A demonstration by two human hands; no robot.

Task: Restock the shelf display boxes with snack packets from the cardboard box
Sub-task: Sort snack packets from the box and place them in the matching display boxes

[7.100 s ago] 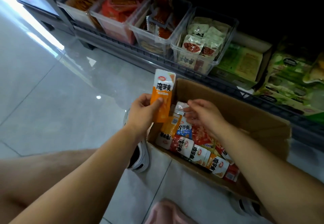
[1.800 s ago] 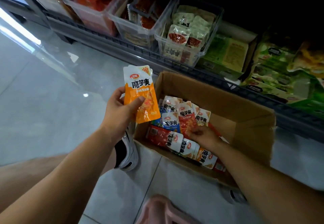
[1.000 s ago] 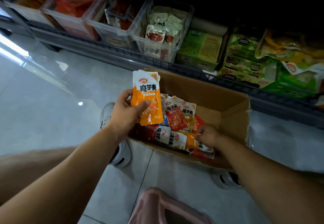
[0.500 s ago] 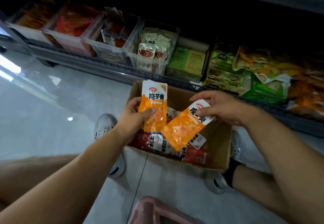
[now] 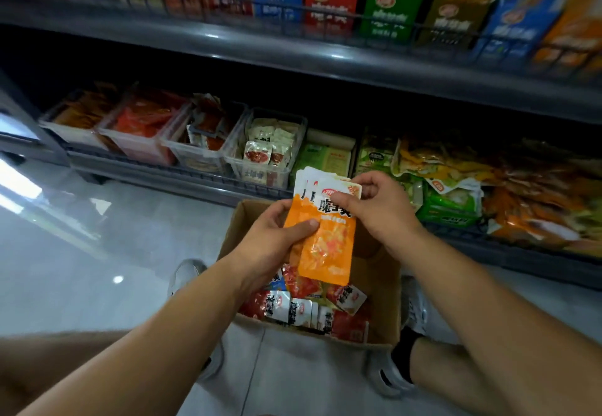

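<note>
Since the orange packets point(image 5: 329, 246) look like thin sealed pouches, I'd guess they're light, floppy and kinda slick, so a stack of them will fan out and slip unless you clamp it flat across the middle instead of by a corner. The white seal strip along the top looks like the stiffest bit, so that's the handle for lining up a single one. The stack sits mid-view, right above the open cardboard box point(image 5: 387, 298), which is on the floor at 6 o'clock from it. The left hand point(image 5: 277, 236) comes in from 8 o'clock, palm up-ish, fingers behind the stack and thumb pressed across the front. The right hand point(image 5: 381, 213) reaches over from 4 o'clock with its wrist bent and pinches the top edge of the front packet. More loose packets point(image 5: 293, 308), red and white, lie in the bottom of the box. The clear display boxes point(image 5: 260, 172) sit on the lower shelf point(image 5: 182, 174) at about 11 o'clock, well apart from both hands.
</note>
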